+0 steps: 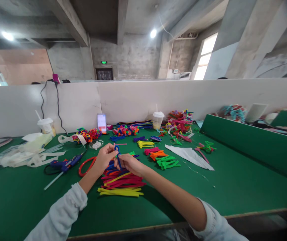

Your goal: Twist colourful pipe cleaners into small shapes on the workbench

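Note:
A blue pipe cleaner [117, 147], bent into a loop at its top, is held upright between both hands. My left hand [105, 156] pinches it near the loop. Just right of it, my right hand [130, 164] has its fingers closed on the lower part. Below the hands lie straight pipe cleaners: a red bunch [124, 181] and a yellow bunch [120, 191], with blue and orange ones partly hidden by the hands. Right of my hands are small bent bundles in pink [151, 151], orange [158, 154] and green [168, 162], with a yellow one [145, 144] behind.
A blue glue gun [67, 163] and red-handled scissors [84, 167] lie left. Plastic wrapping [15, 157] covers the far left. Two lidded cups [158, 121], a phone [102, 123] and colourful finished pieces stand along the partition. White paper [190, 156] lies right, near a green divider [249, 147].

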